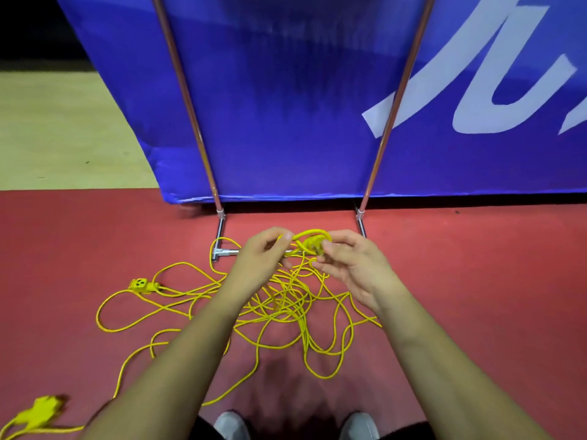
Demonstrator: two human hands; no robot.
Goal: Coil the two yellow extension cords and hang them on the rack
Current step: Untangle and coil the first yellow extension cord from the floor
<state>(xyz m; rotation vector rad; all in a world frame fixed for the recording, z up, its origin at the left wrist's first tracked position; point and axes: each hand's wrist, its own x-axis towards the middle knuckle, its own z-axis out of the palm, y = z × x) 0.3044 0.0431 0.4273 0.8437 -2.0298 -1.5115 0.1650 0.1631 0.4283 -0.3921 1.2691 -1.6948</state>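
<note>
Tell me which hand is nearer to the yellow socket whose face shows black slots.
Left. The left hand, pinching the cord, is right of the socket; the right hand, holding the plug, is farther right.

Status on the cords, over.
Grips: left hand and right hand pinch one plug end. Two yellow cords tangled on floor, uncoiled. One loop lies across rack base.

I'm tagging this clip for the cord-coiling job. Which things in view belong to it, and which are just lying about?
Belongs to the job:
tangled yellow cords
plug end, held by left hand and right hand
socket end on the floor
second connector, blurred
rack

Just there:
blue banner
red floor
grey shoes
</note>
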